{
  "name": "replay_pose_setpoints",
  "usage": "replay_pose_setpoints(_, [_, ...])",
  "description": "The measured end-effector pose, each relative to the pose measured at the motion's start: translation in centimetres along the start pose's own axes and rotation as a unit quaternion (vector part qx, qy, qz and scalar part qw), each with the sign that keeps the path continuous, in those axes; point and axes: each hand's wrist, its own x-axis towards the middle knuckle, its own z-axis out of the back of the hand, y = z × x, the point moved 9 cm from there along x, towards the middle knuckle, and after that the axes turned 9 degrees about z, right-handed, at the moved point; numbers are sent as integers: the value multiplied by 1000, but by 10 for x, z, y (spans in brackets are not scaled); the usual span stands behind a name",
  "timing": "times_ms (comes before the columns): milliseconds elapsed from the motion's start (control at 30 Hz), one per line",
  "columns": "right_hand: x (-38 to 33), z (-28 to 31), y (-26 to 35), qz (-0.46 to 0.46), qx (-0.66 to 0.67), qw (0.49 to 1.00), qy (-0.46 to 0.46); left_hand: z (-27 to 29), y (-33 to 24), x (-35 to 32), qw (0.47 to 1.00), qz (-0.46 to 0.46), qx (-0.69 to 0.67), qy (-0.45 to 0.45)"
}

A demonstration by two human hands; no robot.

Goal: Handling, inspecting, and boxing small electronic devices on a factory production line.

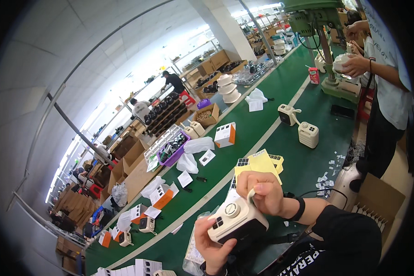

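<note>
A cream, box-shaped device [240,215] with rounded corners is held tilted in front of me. It has a round dial, a few small dark buttons and a black front panel. My left hand [211,244] grips its left end, thumb on the front and fingers on top. At the other end my right hand [262,191] pinches the cream strap [250,195] between thumb and curled fingers. Just beyond, a yellow sheet [265,166] lies over sheets of dark square stickers [242,163]. Under the device, a clear plastic bag [191,260] is partly hidden by my left hand.
Two similar cream devices [308,135] stand further along the green bench [280,133]. White-and-orange boxes [224,135], plastic bags and a purple basket [174,149] line its far side. At right are a green drill press [340,87], a person [391,87] handling a cream part, and an open carton [377,198].
</note>
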Motion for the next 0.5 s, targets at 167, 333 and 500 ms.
replay_pose_setpoints(167, [-10, -20, -8, -48, -107, 989, 91, 9, -14, -10, 982, -101, 143, -77])
replay_pose_setpoints(333, [-29, -20, -10, -38, -89, 992, 83, 0, -25, -10, 963, -126, 230, -68])
replay_pose_setpoints(500, [-38, -20, 1, -38, -78, 996, 29, -12, -27, -12, 965, -141, 218, -17])
